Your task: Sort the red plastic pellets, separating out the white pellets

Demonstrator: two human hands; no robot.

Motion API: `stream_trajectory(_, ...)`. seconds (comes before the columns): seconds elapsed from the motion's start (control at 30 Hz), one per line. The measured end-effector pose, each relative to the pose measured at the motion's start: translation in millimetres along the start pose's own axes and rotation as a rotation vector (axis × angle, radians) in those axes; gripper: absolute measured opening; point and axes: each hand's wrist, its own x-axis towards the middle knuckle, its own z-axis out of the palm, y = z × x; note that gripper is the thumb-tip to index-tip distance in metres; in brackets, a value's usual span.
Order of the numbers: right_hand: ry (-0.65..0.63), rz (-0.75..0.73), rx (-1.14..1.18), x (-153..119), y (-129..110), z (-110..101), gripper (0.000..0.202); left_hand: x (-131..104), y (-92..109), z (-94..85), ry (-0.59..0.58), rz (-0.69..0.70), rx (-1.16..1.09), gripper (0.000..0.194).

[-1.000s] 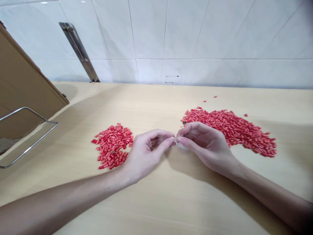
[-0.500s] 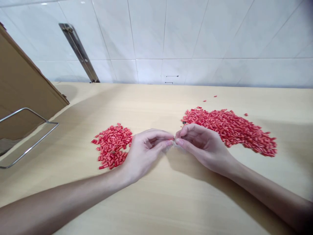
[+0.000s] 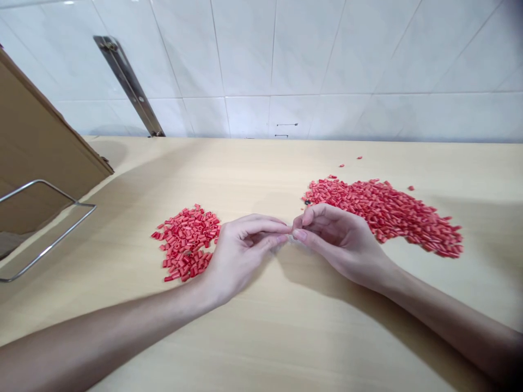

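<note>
My left hand (image 3: pixel 243 253) is closed in a pinch, its fingertips meeting those of my right hand over the middle of the table. A sliver of red showed at the left fingertips half a second ago, like one of the small red plastic tubes; the fingers now hide it. My right hand (image 3: pixel 341 237) is pinched too, thumb against forefinger, on something tiny and pale that I cannot make out. Just left of my left hand lies a small pile of red plastic tubes (image 3: pixel 190 234). Behind my right hand spreads a larger pile of red pieces (image 3: pixel 402 212).
A cardboard sheet (image 3: pixel 41 136) leans at the left, with a bent metal wire frame (image 3: pixel 61 237) before it. A metal bracket (image 3: pixel 128 84) stands against the tiled wall (image 3: pixel 249 54). A small black piece (image 3: pixel 308 202) lies at the right pile's edge, on the pale wooden table (image 3: pixel 261 337).
The red piece at my left fingertips has gone out of sight as the fingers closed over it. Both hands stay almost in place; the view has shifted slightly.
</note>
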Motion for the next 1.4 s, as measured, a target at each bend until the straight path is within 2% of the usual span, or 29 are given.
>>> stream_trajectory(0.17, 0.046, -0.013, 0.007, 3.1, 2.4, -0.6, 0.015, -1.2, -0.5, 1.3, 0.000, -0.079, -0.049, 0.011)
stream_trajectory(0.3, 0.089, -0.042, 0.000, 3.7, 3.0, -2.5, 0.012, -1.8, 2.1, 2.1, 0.048, -0.083, -0.023, 0.015)
stream_trajectory(0.83, 0.087, -0.030, 0.017, 1.2, 3.3, 1.4, 0.021, -2.0, 5.4, 2.4, 0.023, -0.153, -0.007, 0.015)
stream_trajectory(1.4, 0.092, -0.064, -0.138, -2.9, -0.3, 5.1, 0.026, -2.6, 8.4, 2.9, 0.021, -0.143, 0.007, 0.013)
